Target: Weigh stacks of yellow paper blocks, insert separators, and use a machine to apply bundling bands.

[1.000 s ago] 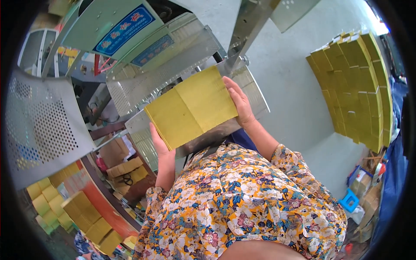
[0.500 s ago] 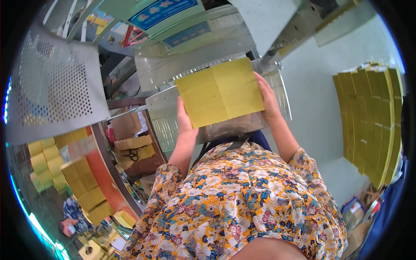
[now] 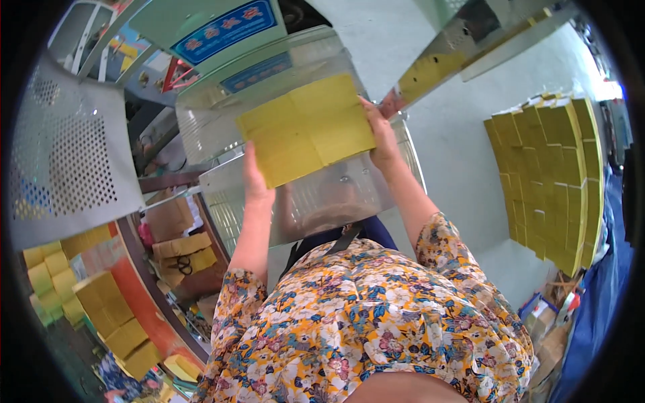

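A yellow rectangular sheet or thin stack of paper [image 3: 306, 131], with a faint crease down its middle, is held out in front of me. My left hand [image 3: 257, 178] grips its left edge, with the thumb side uppermost. My right hand [image 3: 381, 140] has hold of the opposite edge; the fingers beneath the paper are hidden. Below it lies a shiny metal tray [image 3: 322, 205] that mirrors part of the scene. The far part of the paper is above a ribbed metal plate [image 3: 201, 127]. Whether the paper touches the metal cannot be made out.
A perforated metal panel [image 3: 74, 154] stands at left. Stacked yellow paper bundles [image 3: 547, 181] rise from the floor at right. A slanting metal bar [image 3: 437, 67] reaches in at far right. Black-handled scissors [image 3: 180, 264] lie on a lower-left shelf, beside more yellow bundles [image 3: 104, 302].
Both hands have carried the yellow paper farther from my body, baring more of the near metal tray. The whole view has shifted a little, and the grip stays the same.
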`<state>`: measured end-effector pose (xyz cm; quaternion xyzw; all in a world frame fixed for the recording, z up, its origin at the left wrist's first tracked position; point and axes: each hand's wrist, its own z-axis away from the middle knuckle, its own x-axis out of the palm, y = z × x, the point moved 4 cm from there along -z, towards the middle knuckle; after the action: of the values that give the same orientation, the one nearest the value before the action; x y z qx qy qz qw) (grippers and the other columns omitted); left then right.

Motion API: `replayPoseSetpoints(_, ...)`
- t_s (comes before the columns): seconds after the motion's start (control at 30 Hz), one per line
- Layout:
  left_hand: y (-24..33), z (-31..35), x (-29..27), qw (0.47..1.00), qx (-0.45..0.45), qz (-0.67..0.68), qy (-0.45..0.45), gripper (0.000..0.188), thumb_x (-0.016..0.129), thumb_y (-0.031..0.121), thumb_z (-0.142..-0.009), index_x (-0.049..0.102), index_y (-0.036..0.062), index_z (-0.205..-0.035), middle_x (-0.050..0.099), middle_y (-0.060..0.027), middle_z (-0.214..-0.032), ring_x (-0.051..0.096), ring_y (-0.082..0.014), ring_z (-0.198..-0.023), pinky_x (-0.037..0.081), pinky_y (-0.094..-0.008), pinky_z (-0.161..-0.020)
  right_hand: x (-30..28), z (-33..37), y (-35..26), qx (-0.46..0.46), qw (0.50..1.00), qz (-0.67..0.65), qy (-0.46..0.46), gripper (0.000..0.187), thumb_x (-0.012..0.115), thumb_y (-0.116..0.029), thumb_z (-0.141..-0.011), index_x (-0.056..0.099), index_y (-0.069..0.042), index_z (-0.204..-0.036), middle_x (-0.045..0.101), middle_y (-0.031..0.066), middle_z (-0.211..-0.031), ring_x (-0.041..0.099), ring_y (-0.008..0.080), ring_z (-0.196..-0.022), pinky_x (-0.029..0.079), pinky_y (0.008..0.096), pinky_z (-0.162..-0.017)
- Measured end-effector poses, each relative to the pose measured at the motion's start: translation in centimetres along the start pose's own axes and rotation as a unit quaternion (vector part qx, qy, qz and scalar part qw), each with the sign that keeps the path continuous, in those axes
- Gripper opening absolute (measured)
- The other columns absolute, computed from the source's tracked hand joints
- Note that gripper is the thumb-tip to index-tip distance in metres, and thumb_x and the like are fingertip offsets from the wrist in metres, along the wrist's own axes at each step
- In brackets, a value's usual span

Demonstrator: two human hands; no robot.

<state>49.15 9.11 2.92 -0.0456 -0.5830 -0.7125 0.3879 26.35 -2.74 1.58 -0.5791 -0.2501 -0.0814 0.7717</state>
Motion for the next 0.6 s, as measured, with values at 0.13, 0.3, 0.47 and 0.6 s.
replayPoseSetpoints(0.13,0.7,-0.4,-1.1,0.999,-0.001,0.04,-0.02,0.054,0.05,0.049,-0.097,0.055,0.0054,-0.128,0.06,-0.0076,-0.125,0.055,-0.0198,-0.118,0.041,-0.0355,-0.102,0.2,-0.4,-0.4,0.018,0.999,-0.028,-0.027,0.046,0.043,-0.029,-0.1,0.051,-0.001,-0.136,0.055,0.0082,-0.134,0.051,0.017,-0.123,0.039,0.0311,-0.103)
replayPoseSetpoints(0.3,-0.4,-1.7,-2.7,0.999,0.019,0.047,-0.012,0.045,0.047,0.042,-0.099,0.057,0.0062,-0.125,0.061,-0.0054,-0.122,0.057,-0.0186,-0.114,0.043,-0.0346,-0.1,-0.5,-1.4,-0.3,-0.02,1.0,-0.001,0.016,0.048,0.043,-0.03,-0.1,0.048,-0.001,-0.138,0.055,0.0088,-0.134,0.051,0.0188,-0.124,0.039,0.0316,-0.104)
replayPoseSetpoints(0.47,0.1,-1.2,0.0,0.999,0.037,-0.025,-0.002,0.052,0.049,0.048,-0.098,0.055,0.0064,-0.129,0.059,-0.0037,-0.126,0.054,-0.0168,-0.118,0.04,-0.0329,-0.102,1.5,-1.3,-2.1,0.017,0.999,-0.041,0.018,0.049,0.043,-0.028,-0.099,0.046,0.002,-0.138,0.053,0.0102,-0.134,0.049,0.0203,-0.124,0.039,0.0321,-0.104)
replayPoseSetpoints(0.6,0.3,-0.7,0.5,1.0,0.021,-0.012,-0.007,0.053,0.047,0.046,-0.1,0.05,0.006,-0.134,0.056,-0.0041,-0.129,0.051,-0.0154,-0.119,0.04,-0.0306,-0.101,2.1,-1.3,-2.6,0.02,1.0,0.01,-0.021,0.052,0.039,-0.031,-0.1,0.042,0.002,-0.141,0.053,0.0106,-0.135,0.049,0.0214,-0.125,0.037,0.0327,-0.106)
